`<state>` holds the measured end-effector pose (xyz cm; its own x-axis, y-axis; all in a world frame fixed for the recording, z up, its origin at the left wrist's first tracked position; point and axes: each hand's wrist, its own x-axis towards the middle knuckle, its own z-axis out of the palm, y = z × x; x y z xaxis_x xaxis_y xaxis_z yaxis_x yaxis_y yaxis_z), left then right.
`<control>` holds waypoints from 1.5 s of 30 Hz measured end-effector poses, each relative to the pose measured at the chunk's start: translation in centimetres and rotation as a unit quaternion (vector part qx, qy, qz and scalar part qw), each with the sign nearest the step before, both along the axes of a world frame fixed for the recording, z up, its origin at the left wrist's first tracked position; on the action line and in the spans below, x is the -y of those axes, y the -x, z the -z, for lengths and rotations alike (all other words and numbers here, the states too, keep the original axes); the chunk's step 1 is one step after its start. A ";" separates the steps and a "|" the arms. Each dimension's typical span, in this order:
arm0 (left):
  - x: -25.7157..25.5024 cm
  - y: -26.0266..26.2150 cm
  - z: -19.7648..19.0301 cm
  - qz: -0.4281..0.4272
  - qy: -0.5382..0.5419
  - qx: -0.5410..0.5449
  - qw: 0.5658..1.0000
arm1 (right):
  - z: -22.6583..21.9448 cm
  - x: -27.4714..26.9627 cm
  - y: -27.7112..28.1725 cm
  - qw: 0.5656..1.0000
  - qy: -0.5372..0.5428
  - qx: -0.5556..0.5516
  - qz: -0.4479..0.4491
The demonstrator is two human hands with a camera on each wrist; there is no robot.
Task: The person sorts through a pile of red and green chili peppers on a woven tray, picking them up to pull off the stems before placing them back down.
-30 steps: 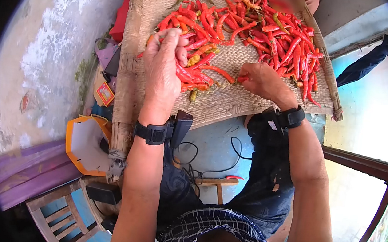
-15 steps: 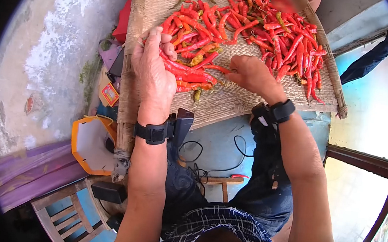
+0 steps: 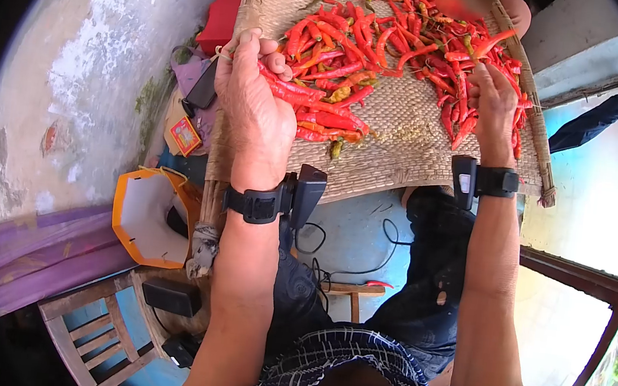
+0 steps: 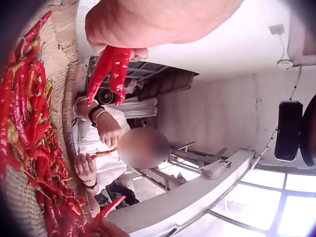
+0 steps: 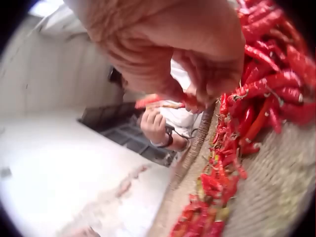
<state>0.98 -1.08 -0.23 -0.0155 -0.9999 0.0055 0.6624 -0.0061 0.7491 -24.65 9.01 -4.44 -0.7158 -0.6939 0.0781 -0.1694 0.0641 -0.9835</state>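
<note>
Since half a second ago, the bare right hand has been moved from the middle of the mat toward the upper right of the frame. By its thumb and fingers, brought nearly together, one long orange-red chilli pepper is pinched; it is raised and pointed to the upper right. By the bare left hand, at the upper centre-left, some slim glossy red chilli peppers are gripped with curled fingers. Two of them are seen hanging under it in the left wrist view, but their full number cannot be told.

Just beside this hand, a smaller group of red and yellow-green chillies is laid on the woven straw-coloured mat. Toward the upper right, near the right hand, a larger heap of red chillies is spread. On each wrist a black strap is worn.

Across the mat, in the left wrist view, another reddish chilli is held by a second person in white clothes. At the lower left of the head view, an orange-rimmed container with white inside and a slatted wooden chair are placed.
</note>
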 end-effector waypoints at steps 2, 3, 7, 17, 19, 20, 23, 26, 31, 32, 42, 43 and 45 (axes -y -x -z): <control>0.1 0.0 0.3 0.013 0.009 -0.009 1.000 | -0.2 0.8 -2.7 0.992 -0.043 -0.120 -0.009; 0.1 0.0 0.2 0.012 0.010 -0.006 1.000 | 0.9 1.4 -3.8 0.956 -0.057 -0.264 -0.111; -0.1 0.0 0.0 0.009 -0.009 0.000 1.000 | 1.9 2.3 -12.2 0.893 -0.018 -0.361 -0.268; -0.3 -0.1 -0.1 0.039 -0.021 -0.015 0.999 | 0.7 2.3 -10.0 0.825 -0.258 -0.414 -0.286; 0.1 -0.1 0.5 0.051 -0.018 -0.020 0.998 | 0.8 1.8 -7.3 0.904 -0.244 -0.157 -0.315; 0.2 -0.1 0.8 0.067 -0.015 -0.022 0.997 | 0.7 1.5 -6.6 0.902 -0.246 -0.159 -0.316; -0.1 0.4 1.1 0.153 -0.021 0.021 0.988 | -0.5 0.8 -5.8 0.928 -0.207 0.017 -0.309; -0.9 1.6 1.5 0.192 0.006 0.155 0.969 | 0.1 0.6 -4.9 0.946 -0.144 0.062 -0.282; -2.5 3.1 3.3 0.297 0.143 0.362 0.872 | -0.5 0.5 -5.1 0.951 -0.100 0.082 -0.282; -2.7 3.3 3.5 0.298 0.145 0.362 0.871 | -0.3 0.6 -5.2 0.946 -0.065 0.134 -0.287; -3.4 4.5 4.4 0.361 0.156 0.364 0.844 | -0.5 -0.5 -6.5 0.944 -0.021 0.126 -0.305; -3.3 4.7 5.0 0.332 0.170 0.362 0.854 | -0.5 -0.6 -6.5 0.944 -0.021 0.126 -0.305; -3.5 4.7 4.9 0.302 0.183 0.361 0.863 | -0.8 -0.8 -6.7 0.936 -0.055 0.089 -0.335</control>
<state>-3.67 2.37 -5.08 -0.6650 -0.7413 0.0906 -0.0182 0.1374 0.9903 -17.99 9.78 -3.60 -0.1112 -0.9887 -0.1001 -0.0419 0.1053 -0.9936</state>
